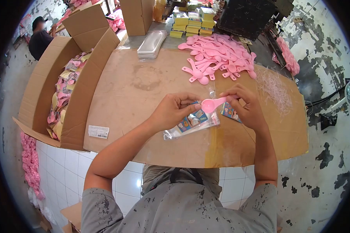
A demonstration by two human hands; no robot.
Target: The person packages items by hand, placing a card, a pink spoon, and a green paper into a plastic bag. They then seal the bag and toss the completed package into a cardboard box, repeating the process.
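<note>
My right hand (245,105) pinches a pink measuring spoon (208,106) by its handle, with the bowl turned toward my left hand. Thumb and fingers of my left hand (177,110) are closed on the top of a clear plastic bag (174,134), right beside the spoon's bowl. A blue printed card (198,117) shows in or under the bag; I cannot tell which. Partly hidden below my right hand, more printed cards (229,112) lie on the cardboard table cover (144,112).
A heap of pink spoons (221,54) lies at the back right, with stacked cards (192,21) behind. Clear bags (152,43) are piled at the back. An open carton (77,105) of packed bags stands left. Pink plastic strands (276,89) lie right. A person (39,39) is far left.
</note>
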